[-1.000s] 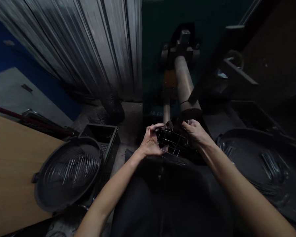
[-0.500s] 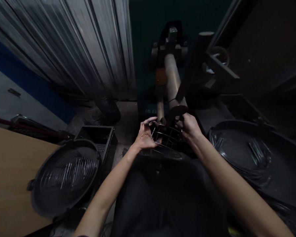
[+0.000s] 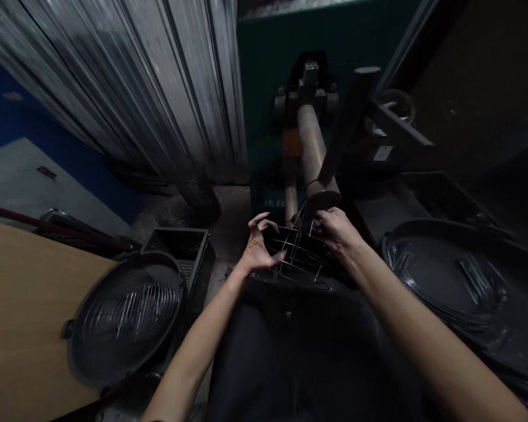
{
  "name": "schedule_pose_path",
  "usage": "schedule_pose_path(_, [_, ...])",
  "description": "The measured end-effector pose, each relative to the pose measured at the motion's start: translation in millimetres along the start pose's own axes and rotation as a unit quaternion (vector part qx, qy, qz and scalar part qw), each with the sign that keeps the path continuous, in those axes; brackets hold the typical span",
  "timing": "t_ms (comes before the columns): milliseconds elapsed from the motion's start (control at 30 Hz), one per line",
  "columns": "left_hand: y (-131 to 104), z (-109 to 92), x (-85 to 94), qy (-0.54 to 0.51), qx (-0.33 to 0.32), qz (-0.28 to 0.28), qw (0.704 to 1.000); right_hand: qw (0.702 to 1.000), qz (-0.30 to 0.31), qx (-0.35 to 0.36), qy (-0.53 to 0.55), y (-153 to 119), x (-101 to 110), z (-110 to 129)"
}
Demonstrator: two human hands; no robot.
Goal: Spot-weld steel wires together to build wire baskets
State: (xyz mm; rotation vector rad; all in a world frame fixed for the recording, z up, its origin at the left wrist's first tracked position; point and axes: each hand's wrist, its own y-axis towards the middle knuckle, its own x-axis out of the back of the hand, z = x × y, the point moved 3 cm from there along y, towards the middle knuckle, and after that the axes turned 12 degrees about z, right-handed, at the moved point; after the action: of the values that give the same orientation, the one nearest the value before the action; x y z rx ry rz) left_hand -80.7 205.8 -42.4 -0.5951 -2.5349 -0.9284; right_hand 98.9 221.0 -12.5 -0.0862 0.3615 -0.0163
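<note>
Head view: left hand (image 3: 257, 249) and right hand (image 3: 334, 230) both grip a round silver wire-grid frame (image 3: 297, 255) near the brown machine cylinder (image 3: 313, 152).

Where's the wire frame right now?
In the head view, centre: the wire frame sits between the left hand and right hand, just below the machine's roller.

Dim metal workshop, corrugated wall (image 3: 149, 88), green machine (image 3: 290, 70) with steel roller (image 3: 314, 152), tubs of wire parts (image 3: 127, 313), plywood bench (image 3: 22, 316)
</note>
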Motion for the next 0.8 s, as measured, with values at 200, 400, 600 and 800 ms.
schedule_pose_path(200, [3,7,5.2,-0.026,0.001,-0.008,1.000,0.999,-0.011,-0.022,-0.045,9,-6,0])
schedule_pose_path(400, [3,14,5.1,-0.025,-0.002,-0.016,1.000,0.999,0.000,-0.021,-0.048,17,-9,-1])
schedule_pose_path(600, [3,15,7.8,-0.029,0.004,0.006,1.000,0.999,-0.014,-0.016,-0.042,16,-7,-1])
schedule_pose_path(800, [6,8,5.5,0.003,-0.030,0.037,0.999,0.995,-0.042,-0.081,-0.028,27,5,24])
